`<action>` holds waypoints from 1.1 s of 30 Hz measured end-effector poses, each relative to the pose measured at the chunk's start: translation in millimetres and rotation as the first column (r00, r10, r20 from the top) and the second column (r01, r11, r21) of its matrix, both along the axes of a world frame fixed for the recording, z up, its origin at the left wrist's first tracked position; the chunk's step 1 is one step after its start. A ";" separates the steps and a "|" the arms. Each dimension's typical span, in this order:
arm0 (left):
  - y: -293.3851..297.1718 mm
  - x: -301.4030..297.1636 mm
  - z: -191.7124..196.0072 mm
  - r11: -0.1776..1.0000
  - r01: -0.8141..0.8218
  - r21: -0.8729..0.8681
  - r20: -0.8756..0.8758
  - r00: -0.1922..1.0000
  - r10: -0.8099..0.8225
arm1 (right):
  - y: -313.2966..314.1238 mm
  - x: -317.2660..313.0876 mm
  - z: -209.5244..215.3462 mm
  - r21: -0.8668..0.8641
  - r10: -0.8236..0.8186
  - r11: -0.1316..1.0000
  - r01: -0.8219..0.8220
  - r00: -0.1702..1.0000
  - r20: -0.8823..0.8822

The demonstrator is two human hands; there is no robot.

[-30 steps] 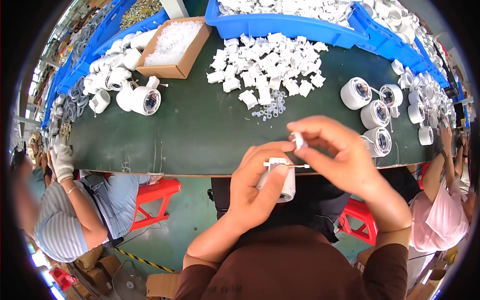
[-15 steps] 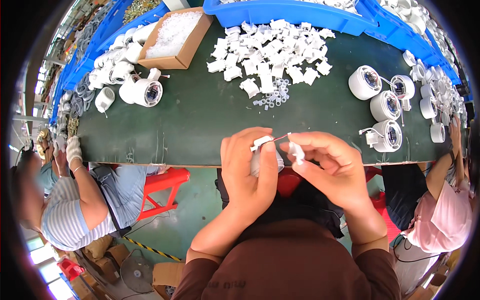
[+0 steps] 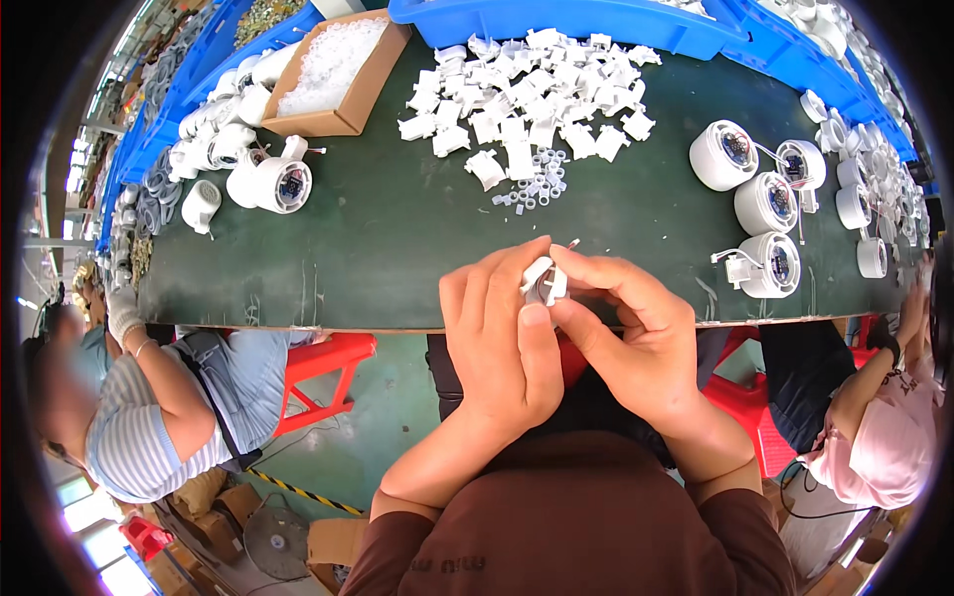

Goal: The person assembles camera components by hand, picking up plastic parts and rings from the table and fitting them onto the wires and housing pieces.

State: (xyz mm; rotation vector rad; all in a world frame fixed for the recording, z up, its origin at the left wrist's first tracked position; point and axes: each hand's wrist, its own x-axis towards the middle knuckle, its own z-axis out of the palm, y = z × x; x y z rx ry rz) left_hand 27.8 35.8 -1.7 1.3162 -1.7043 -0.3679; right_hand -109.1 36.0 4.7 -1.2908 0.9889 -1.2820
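Note:
Just over the table's front edge, my two hands are together. My left hand (image 3: 500, 343) is closed around a white plastic housing, now mostly hidden by its fingers and palm. My right hand (image 3: 636, 328) pinches a small white plastic bracket (image 3: 558, 286) between thumb and fingertips, against the top of the housing. A thin wire end (image 3: 573, 244) pokes out above the right fingertips. Whether the bracket is seated on the housing cannot be seen. Farther back lies a pile of similar white brackets (image 3: 517, 99), with small translucent rings (image 3: 542, 187) at its near side.
Round white housings with circuit boards stand on the right (image 3: 765, 202) and left (image 3: 283, 186) of the green table (image 3: 397, 258). A cardboard box (image 3: 353, 104) holds clear small parts. Blue bins (image 3: 566, 28) line the back. Co-workers sit at left (image 3: 159, 407) and right (image 3: 874, 427).
My right hand has moved left with the white bracket, bringing it against the piece in my left hand. The red wire stretched between the hands is now mostly hidden.

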 end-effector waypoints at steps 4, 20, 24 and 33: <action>-2.1 -1.1 -4.9 0.998 0.026 -0.064 0.019 1.000 -0.025 | 8.0 4.3 -4.5 -0.057 -0.029 0.998 0.019 0.986 -0.164; -9.2 29.4 -9.2 0.973 0.180 -0.143 -0.091 0.977 -0.194 | -3.7 5.8 -4.9 0.097 0.067 0.992 -0.087 0.979 0.192; -11.2 43.9 0.2 0.972 0.193 -0.134 0.105 0.978 -0.180 | -15.8 -4.8 -1.7 0.186 0.184 0.961 -0.204 0.976 0.119; -11.5 48.4 6.5 0.993 0.099 -0.057 0.202 0.976 -0.086 | -81.0 2.9 -4.4 -0.499 -0.262 0.843 -0.204 0.653 -0.711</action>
